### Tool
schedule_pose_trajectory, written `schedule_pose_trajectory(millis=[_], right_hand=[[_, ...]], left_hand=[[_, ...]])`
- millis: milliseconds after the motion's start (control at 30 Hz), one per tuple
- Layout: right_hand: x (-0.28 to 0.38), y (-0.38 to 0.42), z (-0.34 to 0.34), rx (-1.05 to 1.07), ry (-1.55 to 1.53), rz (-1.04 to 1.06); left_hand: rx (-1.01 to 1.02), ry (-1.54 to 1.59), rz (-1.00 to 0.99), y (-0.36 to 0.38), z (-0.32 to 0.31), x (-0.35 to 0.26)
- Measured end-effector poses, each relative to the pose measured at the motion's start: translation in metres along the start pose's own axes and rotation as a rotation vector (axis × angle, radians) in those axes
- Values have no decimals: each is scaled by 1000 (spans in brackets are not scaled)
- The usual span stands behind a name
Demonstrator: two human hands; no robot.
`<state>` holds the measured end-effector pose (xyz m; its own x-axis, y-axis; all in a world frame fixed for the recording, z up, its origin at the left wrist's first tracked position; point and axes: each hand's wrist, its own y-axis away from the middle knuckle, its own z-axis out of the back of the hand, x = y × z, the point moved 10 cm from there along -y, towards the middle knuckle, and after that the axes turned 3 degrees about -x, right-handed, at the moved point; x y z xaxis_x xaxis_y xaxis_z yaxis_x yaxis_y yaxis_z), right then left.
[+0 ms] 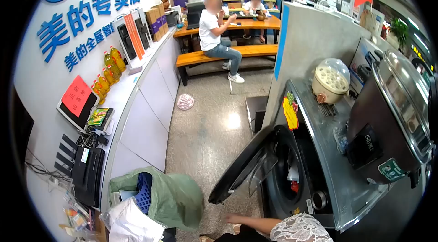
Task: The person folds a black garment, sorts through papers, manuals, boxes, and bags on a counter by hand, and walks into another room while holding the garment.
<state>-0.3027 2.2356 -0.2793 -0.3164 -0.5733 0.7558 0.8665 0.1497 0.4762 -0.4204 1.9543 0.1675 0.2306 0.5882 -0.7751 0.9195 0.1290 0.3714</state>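
Observation:
My right hand (pixel 233 218), below a lace sleeve, reaches across at the bottom of the head view. It is near the lower edge of an open washing machine door (pixel 244 167), apart from it, and its small, blurred fingers do not show what they do. The front-loading washing machine (pixel 273 187) has something white and red (pixel 294 182) inside its drum. To the left stands a green sack (pixel 180 198) with a blue perforated item (pixel 144 192) in its mouth and a white plastic bag (pixel 132 223) in front. My left hand is out of view.
An egg cooker (pixel 331 82) and a large dark cooker (pixel 383 119) stand on the machine's top. A white counter (pixel 148 91) with oil bottles (pixel 109 71) and a router (pixel 86 173) runs along the left. Further back, a person (pixel 212 32) sits on a wooden bench (pixel 255 50).

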Motion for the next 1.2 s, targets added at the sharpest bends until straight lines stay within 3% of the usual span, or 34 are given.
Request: schedule_pose_trajectory(millis=[33, 67, 100, 167, 267, 367, 400, 500, 633, 767, 1033, 1100, 1167, 1200], right_hand=[[66, -10, 5, -116, -9, 186], [132, 1, 49, -176, -113, 116], [164, -7, 68, -70, -311, -23], [173, -27, 56, 91, -800, -371], [211, -29, 68, 56, -908, -173], [284, 9, 122, -511, 112, 364], [292, 11, 131, -429, 228, 208], [255, -32, 116, 66, 651, 27], [254, -1, 110, -27, 826, 188], [217, 49, 100, 63, 689, 144], [127, 181, 133, 135, 455, -328], [79, 186, 133, 14, 482, -362], [117, 227, 170, -54, 413, -418], [102, 234, 178, -159, 318, -482]], left_hand=[[1, 8, -1, 4, 1, 0], [3, 15, -4, 7, 1, 0], [7, 26, -8, 10, 0, 1], [17, 38, -18, 18, -1, -1], [21, 61, -34, 28, 3, -3], [18, 81, -40, 37, 10, -2], [14, 83, -45, 38, 12, -1], [9, 86, -54, 43, 15, -2], [-4, 103, -63, 47, 25, -4], [-12, 120, -64, 49, 33, -9], [17, 185, -68, 57, 53, -15], [69, 235, -65, 52, 61, -13], [118, 179, -94, 18, 86, 2], [58, 158, -72, 19, 75, 0]])
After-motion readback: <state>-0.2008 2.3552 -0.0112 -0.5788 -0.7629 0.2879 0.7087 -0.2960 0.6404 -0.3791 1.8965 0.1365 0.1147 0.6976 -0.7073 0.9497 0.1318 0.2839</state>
